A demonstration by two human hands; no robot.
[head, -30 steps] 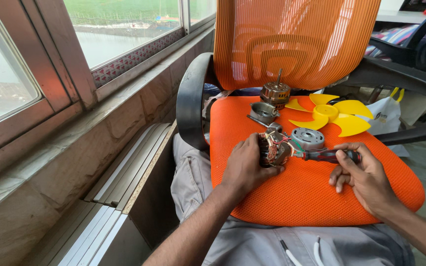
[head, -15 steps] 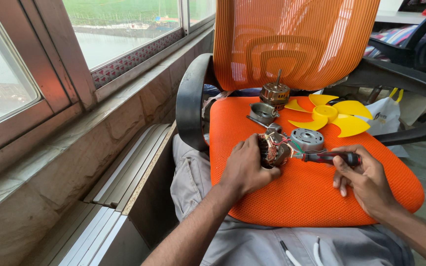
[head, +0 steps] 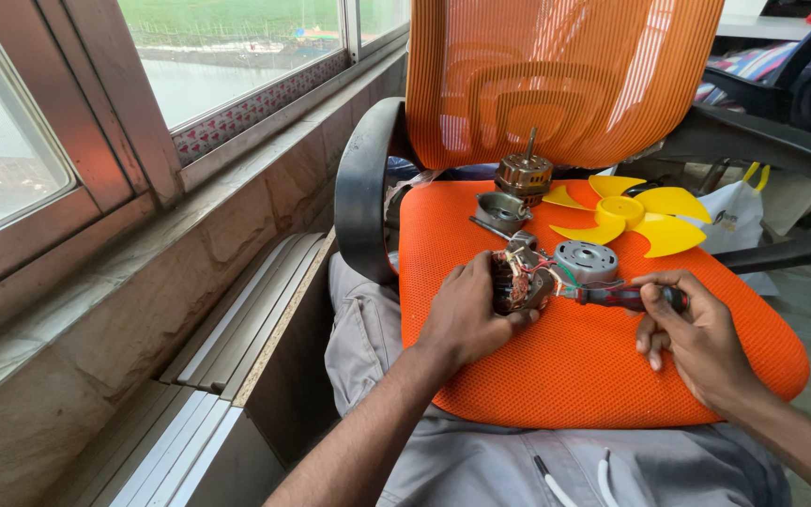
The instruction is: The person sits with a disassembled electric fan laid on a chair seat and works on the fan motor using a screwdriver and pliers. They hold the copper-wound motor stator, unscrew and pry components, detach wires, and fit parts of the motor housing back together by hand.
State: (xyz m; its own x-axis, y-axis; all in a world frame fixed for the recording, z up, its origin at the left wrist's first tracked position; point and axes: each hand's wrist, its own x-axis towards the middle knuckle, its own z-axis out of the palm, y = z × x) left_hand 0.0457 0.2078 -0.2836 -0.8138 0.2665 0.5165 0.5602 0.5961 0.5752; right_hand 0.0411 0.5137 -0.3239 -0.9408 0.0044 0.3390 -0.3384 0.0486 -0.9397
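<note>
L hand (head: 466, 314) fingers clamped on motor stator (head: 521, 280) w/ copper windings, mid orange chair seat (head: 593, 376), R hand (head: 696, 333) fingers gripped screwdriver (head: 626, 297), tip at stator, yellow fan blade (head: 633, 212) far right

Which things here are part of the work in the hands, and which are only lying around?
In use:
- motor stator, gripped by the left hand
- screwdriver, held by the right hand, tip at the stator

Lying about on the orange chair seat:
- yellow fan blade
- grey round motor cover
- brown rotor with shaft
- metal housing cup
</note>
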